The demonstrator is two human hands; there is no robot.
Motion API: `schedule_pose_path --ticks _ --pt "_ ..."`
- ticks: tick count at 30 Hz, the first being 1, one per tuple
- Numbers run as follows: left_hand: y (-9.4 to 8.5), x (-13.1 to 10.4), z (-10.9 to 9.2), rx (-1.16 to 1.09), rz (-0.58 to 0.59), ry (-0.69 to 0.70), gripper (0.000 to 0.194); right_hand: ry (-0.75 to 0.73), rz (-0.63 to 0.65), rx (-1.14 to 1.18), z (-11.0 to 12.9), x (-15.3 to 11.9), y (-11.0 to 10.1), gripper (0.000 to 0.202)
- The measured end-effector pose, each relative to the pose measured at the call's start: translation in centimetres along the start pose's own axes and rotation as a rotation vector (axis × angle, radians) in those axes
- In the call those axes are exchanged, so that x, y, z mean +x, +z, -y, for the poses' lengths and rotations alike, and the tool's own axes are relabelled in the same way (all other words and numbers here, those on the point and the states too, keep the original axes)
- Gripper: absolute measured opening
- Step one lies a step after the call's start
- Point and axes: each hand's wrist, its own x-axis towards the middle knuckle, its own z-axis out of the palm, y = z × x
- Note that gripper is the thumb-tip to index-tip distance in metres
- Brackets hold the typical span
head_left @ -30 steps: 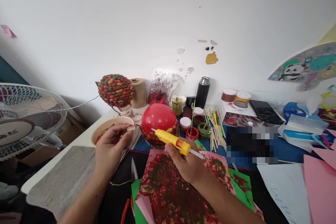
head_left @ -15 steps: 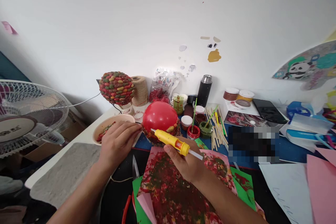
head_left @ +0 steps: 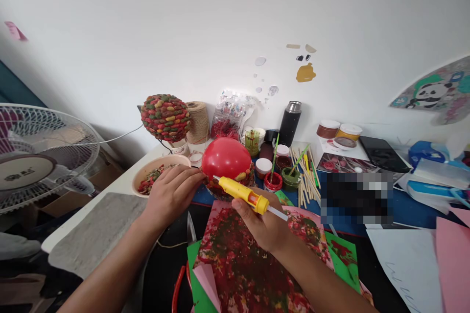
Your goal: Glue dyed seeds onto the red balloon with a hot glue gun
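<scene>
A red balloon (head_left: 226,159) stands in the middle, its lower part ringed with small coloured pieces. My right hand (head_left: 262,220) is closed round a yellow glue gun (head_left: 238,193) with a clear glue stick out of its back; the nozzle points at the balloon's lower left. My left hand (head_left: 172,195) has its fingertips pinched together at the balloon's left side; what they hold is too small to make out. Behind my left hand a bowl (head_left: 137,176) holds coloured pieces. A ball covered in coloured pieces (head_left: 166,117) stands behind the bowl.
Open paint jars (head_left: 272,182), wooden sticks (head_left: 310,183) and a black flask (head_left: 291,124) stand behind and to the right. Paint-stained paper (head_left: 253,274) lies in front. Scissors (head_left: 178,288) with red handles lie at its left. A fan (head_left: 40,156) is at the far left.
The view has shifted slightly. My left hand remains beside the balloon and my right hand still holds the glue gun, its nozzle near the balloon's left side.
</scene>
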Motion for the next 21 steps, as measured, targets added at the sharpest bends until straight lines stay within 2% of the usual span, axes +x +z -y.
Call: schedule_pose_path --ticks 21 --pt "-0.25 0.69 -0.21 0.005 0.058 0.055 0.023 0.014 0.018 0.009 -0.03 0.04 -0.01 0.052"
